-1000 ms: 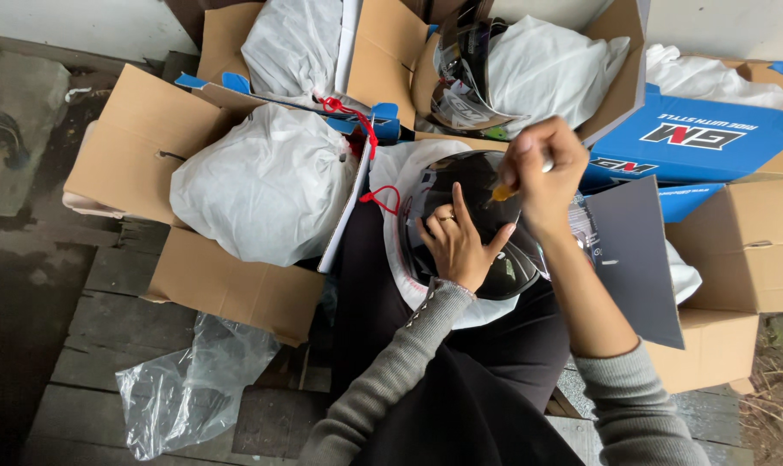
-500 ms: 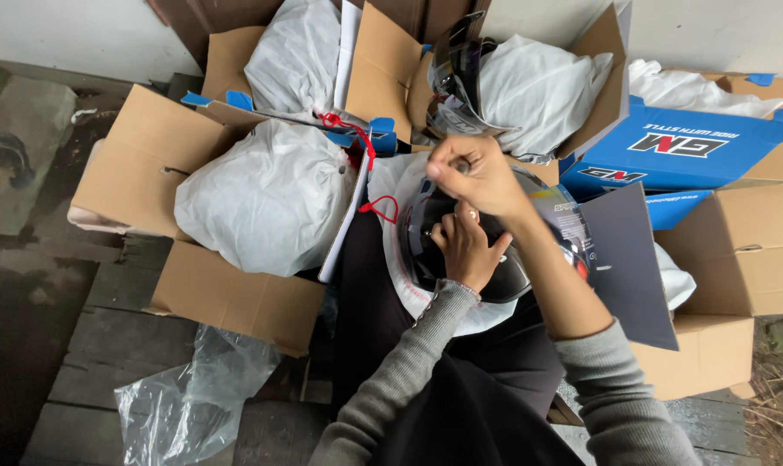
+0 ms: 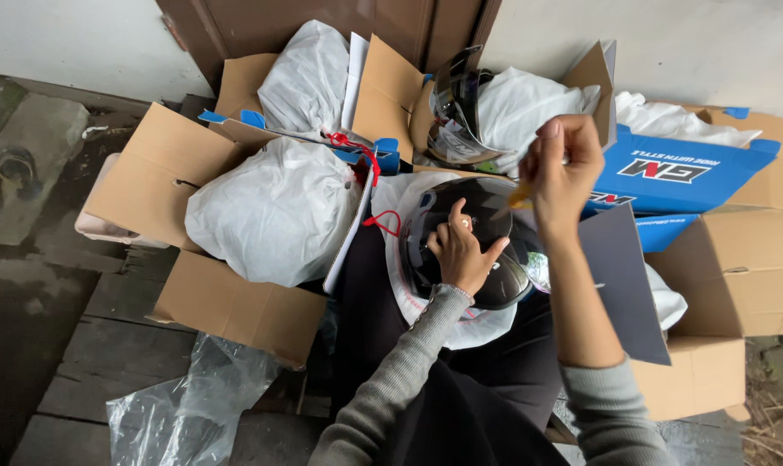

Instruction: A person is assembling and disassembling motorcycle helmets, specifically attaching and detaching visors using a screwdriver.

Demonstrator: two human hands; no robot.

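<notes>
Raised since half a second ago, the right hand [image 3: 562,164] has lifted off the glossy black motorcycle helmet [image 3: 473,246] and now hangs above its far side, fingers pinched shut on a small thin tool with a yellow handle [image 3: 521,198]; its tip is too small to make out. Meanwhile the left hand [image 3: 460,252] has stayed on the helmet's crown, palm down with the fingers spread flat against the shell, pressing rather than gripping. That helmet sits on the person's lap in a white fabric bag [image 3: 460,324] folded back around it, with a red drawstring [image 3: 383,220] trailing off its left edge. Left of the helmet lies an open brown cardboard box [image 3: 236,311] holding a bulging white bag [image 3: 275,211]. Behind the helmet a dark tinted visor [image 3: 452,121] leans in another open carton. Right of the helmet rests a blue printed box lid [image 3: 693,177], and near its lower left a crumpled clear plastic bag [image 3: 184,410] lies on dark wooden planks [image 3: 89,345].
</notes>
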